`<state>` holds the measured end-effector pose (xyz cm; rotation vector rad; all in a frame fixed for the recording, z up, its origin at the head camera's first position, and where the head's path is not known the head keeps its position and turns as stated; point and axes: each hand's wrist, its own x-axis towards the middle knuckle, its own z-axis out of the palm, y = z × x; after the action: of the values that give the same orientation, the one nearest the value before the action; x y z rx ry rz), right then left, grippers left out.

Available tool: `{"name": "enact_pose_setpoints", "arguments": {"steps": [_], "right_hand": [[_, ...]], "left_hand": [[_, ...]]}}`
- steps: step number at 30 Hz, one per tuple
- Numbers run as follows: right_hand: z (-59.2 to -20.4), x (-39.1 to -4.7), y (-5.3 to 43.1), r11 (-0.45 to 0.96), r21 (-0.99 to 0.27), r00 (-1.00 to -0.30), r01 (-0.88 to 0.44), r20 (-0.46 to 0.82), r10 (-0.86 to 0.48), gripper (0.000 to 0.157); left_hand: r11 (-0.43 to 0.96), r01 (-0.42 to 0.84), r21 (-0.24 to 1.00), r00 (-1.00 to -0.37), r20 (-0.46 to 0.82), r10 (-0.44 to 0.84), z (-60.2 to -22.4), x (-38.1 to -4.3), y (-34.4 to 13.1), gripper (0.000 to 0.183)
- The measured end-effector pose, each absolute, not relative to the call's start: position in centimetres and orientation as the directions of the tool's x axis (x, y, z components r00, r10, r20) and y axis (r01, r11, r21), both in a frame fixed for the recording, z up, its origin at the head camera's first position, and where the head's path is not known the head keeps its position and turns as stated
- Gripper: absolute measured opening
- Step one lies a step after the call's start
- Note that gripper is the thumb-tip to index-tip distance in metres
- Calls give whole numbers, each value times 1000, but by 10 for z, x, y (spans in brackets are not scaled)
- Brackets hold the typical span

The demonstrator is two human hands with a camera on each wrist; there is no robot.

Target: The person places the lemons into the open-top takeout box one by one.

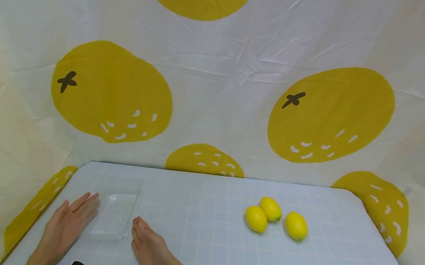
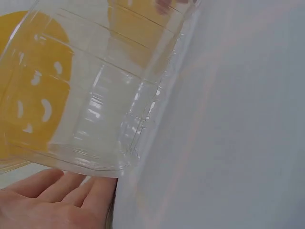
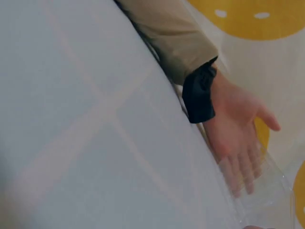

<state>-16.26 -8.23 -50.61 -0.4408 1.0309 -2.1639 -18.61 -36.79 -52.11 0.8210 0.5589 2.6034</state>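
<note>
A clear plastic box (image 1: 113,214) lies on the table between the two hands. My left hand (image 1: 66,225) is at its left side, fingers straight, palm turned toward it. In the left wrist view the left fingers (image 2: 71,191) lie along the near end of the clear box (image 2: 102,102). On the other side, my right hand (image 1: 154,250) has its fingers extended together, fingertips right at the box's right edge. The right wrist view shows the left hand (image 3: 236,129) with its open palm, its fingertips seen through the clear plastic.
Three yellow lemons sit to the right: a left lemon (image 1: 256,219) and a back lemon (image 1: 271,209) close together, and a right lemon (image 1: 296,226) slightly apart. A pale checked cloth (image 1: 199,214) covers the table. Fruit-printed white curtains (image 1: 216,105) hang behind and at the sides.
</note>
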Motion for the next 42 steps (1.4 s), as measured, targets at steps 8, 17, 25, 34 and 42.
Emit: {"name": "enact_pose_setpoints", "arguments": {"steps": [8,17,25,34,42], "right_hand": [[-512,-161,-82,-365,-854,-637,371,52,-769,67],[-516,-160,-83,-242,-945,-643,222,44,-764,65],[-521,-158,-83,-45,-999,-720,0,31,-693,59],[-529,-155,-88,-23,-986,-786,-167,147,-600,54],[-524,-152,-91,22,-989,-842,-145,112,-528,55]], "left_hand": [[-142,-15,990,-977,16,214,-508,-174,-348,60],[-1,33,999,-993,33,117,-515,-175,-339,60],[-29,78,997,-987,81,138,-519,-176,-340,56],[-29,113,993,-975,117,187,-518,-175,-339,55],[-13,137,990,-974,137,181,-517,-175,-337,51]]}}
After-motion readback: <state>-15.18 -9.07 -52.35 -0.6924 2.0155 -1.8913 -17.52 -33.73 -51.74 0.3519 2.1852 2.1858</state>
